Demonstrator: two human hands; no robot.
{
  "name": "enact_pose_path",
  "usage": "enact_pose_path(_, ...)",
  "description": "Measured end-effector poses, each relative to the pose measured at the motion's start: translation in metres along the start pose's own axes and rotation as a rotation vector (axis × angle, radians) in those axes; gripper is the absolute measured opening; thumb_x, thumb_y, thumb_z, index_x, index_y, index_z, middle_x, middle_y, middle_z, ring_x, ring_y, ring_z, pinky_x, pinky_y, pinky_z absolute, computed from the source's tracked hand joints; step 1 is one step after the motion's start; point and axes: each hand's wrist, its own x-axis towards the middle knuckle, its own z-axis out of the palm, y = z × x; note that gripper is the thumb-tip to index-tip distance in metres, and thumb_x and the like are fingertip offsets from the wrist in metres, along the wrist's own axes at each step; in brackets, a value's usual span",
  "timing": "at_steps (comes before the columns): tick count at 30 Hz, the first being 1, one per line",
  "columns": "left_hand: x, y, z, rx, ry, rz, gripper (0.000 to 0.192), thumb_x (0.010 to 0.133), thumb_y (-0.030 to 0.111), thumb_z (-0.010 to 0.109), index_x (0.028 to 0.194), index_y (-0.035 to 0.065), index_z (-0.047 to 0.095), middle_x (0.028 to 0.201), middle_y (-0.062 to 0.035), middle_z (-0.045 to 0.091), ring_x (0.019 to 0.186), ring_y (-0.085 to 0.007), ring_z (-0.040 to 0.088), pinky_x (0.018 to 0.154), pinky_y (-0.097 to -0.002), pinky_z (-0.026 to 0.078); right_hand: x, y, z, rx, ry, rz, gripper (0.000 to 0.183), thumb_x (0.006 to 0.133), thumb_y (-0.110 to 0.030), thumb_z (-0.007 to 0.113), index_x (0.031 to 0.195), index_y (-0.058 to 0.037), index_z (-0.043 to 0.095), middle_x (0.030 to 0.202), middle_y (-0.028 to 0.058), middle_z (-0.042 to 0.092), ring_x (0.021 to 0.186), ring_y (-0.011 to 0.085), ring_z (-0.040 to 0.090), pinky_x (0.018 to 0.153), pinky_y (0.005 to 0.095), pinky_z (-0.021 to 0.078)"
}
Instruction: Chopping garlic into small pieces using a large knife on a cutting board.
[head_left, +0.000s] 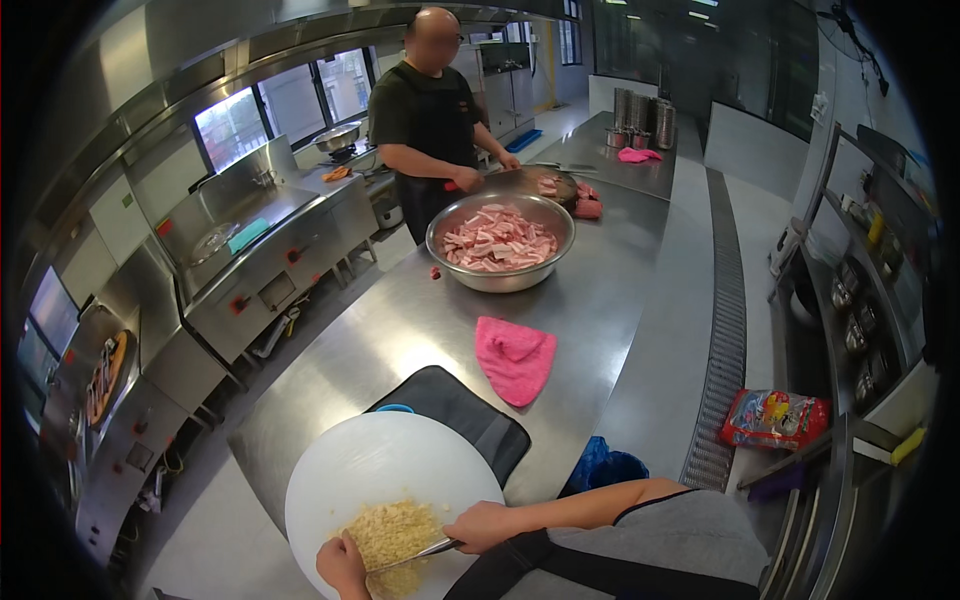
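My right hand (484, 527) grips the handle of a kitchen knife (412, 558). The knife's blade crosses a pile of finely chopped pale-yellow food (394, 521), perhaps garlic or ginger. At the blade's far end my left hand (343, 564) has its fingers curled against the metal, hiding the tip. Beneath the pile is a round white cutting board (382, 457), with small crumbs scattered about. A black mat or case (480, 420) lies partly under the board, and a bit of a blue ring-shaped thing (396, 408) peeks out at the board's back rim.
A pink cloth (516, 360) lies on the steel table (330, 382). Behind it stands a steel bowl (510, 282) of sliced raw meat (499, 240). Across from me a co-worker (431, 127) holds a red-handled knife by a round chopping block (566, 196). Shelving (832, 277) stands right.
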Motion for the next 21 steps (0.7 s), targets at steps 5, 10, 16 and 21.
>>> enact_pose_path(5, -0.01, -0.003, -0.012, -0.044, -0.129, -0.028, 0.051, 0.086, 0.045, 0.046, 0.064, 0.002, 0.062, 0.065, -0.0205, 0.059, 0.063, -0.0385, 0.057, 0.059, -0.047, 0.043, 0.008, 0.004, 0.007, -0.006, 0.01, -0.004, 0.026, 0.079, -0.029, 0.055, 0.086, -0.0048, 0.052, 0.067, 0.0153, 0.059, 0.064, 0.0368, 0.06, 0.056, 0.0483, 0.0468)
enact_pose_path(10, 0.001, 0.004, -0.01, -0.081, -0.107, 0.021, 0.05, 0.087, 0.043, 0.046, 0.064, 0.0017, 0.062, 0.067, -0.0206, 0.06, 0.063, -0.0391, 0.056, 0.059, -0.0471, 0.043, 0.003, 0.009, 0.008, 0.01, 0.001, -0.004, 0.025, 0.078, -0.029, 0.055, 0.086, -0.0057, 0.052, 0.066, 0.0154, 0.059, 0.064, 0.0365, 0.06, 0.055, 0.0487, 0.0465)
enact_pose_path(16, -0.006, -0.005, -0.001, -0.072, -0.089, 0.038, 0.048, 0.087, 0.042, 0.048, 0.065, 0.0012, 0.061, 0.065, -0.0202, 0.059, 0.062, -0.0376, 0.056, 0.056, -0.0441, 0.042, 0.001, 0.003, 0.007, 0.019, -0.002, -0.001, 0.024, 0.077, -0.029, 0.056, 0.087, -0.0067, 0.052, 0.067, 0.0152, 0.059, 0.065, 0.0363, 0.06, 0.056, 0.0487, 0.0466)
enact_pose_path(21, -0.007, -0.012, 0.012, -0.051, 0.066, 0.098, 0.041, 0.081, 0.029, 0.057, 0.051, 0.0018, 0.052, 0.052, -0.015, 0.05, 0.052, -0.0336, 0.05, 0.051, -0.0442, 0.037, -0.001, 0.006, 0.009, 0.012, -0.029, -0.028, 0.024, 0.078, -0.027, 0.055, 0.088, -0.0058, 0.051, 0.067, 0.0151, 0.059, 0.065, 0.0365, 0.06, 0.056, 0.0486, 0.0464)
